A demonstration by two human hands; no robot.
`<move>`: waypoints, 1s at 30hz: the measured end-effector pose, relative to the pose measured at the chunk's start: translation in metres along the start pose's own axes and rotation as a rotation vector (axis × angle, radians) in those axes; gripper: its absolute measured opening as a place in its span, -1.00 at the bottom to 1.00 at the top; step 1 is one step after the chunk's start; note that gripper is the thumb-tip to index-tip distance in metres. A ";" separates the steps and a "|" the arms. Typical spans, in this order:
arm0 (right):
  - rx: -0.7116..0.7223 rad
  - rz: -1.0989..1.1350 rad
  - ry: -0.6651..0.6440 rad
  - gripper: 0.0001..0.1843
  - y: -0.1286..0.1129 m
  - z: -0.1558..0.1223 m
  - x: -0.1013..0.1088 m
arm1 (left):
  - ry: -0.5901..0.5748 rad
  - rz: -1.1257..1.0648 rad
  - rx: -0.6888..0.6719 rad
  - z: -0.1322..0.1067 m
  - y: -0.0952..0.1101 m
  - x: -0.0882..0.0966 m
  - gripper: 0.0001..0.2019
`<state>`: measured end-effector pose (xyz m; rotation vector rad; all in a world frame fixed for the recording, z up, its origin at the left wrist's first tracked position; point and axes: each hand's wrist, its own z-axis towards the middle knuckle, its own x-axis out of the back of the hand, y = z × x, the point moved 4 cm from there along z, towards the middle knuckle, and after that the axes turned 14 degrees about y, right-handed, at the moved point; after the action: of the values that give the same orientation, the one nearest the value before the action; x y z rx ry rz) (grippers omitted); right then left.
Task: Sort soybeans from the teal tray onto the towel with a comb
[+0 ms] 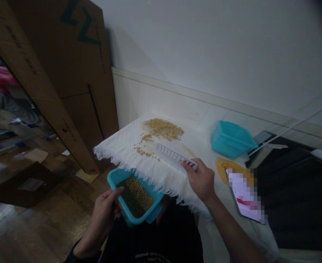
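Observation:
My left hand (pixel 106 206) is closed on the near-left rim of a turquoise plastic container (pixel 156 204), its thumb over the edge. The container sits just below the fringed table edge, with yellow soybeans (pixel 139 191) and a dark green layer inside. In my right hand (pixel 201 179) is a long white slotted plastic strip (pixel 171 154), gripped at its near end. The strip lies low over the white cloth (pixel 122 140), beside a few scattered beans (pixel 144 151). Behind them, a larger pile of soybeans (pixel 165 128) rests on the cloth.
Another turquoise container (pixel 226 140) stands at the table's right, by an orange-yellow piece (pixel 221 168) and a phone (pixel 244 199) with a blurred screen. A white cable (pixel 295 122) crosses the right side. A tall cardboard box (pixel 75 73) stands left, against the wall.

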<state>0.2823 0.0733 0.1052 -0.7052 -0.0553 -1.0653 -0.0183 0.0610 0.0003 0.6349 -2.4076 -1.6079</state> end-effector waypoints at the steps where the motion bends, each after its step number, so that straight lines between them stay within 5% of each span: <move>1: 0.004 0.002 -0.011 -0.72 0.000 0.000 -0.001 | 0.006 -0.009 0.010 0.000 -0.001 0.001 -0.62; 11: 0.061 0.070 -0.065 -0.79 -0.010 -0.008 0.000 | 0.006 -0.034 0.048 -0.004 0.000 0.001 -0.61; 21: 0.211 0.099 -0.088 -0.83 -0.045 -0.019 0.009 | -0.008 -0.073 0.039 -0.006 0.002 0.003 -0.60; 27: 0.167 0.069 -0.145 -0.74 -0.063 -0.027 0.015 | -0.018 -0.056 0.028 -0.013 0.009 0.000 -0.60; 30: 0.086 0.037 -0.061 -0.73 -0.054 -0.021 0.012 | -0.018 -0.063 0.028 -0.013 0.010 0.000 -0.59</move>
<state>0.2381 0.0368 0.1204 -0.6583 -0.1399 -1.0005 -0.0165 0.0536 0.0146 0.7114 -2.4500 -1.6132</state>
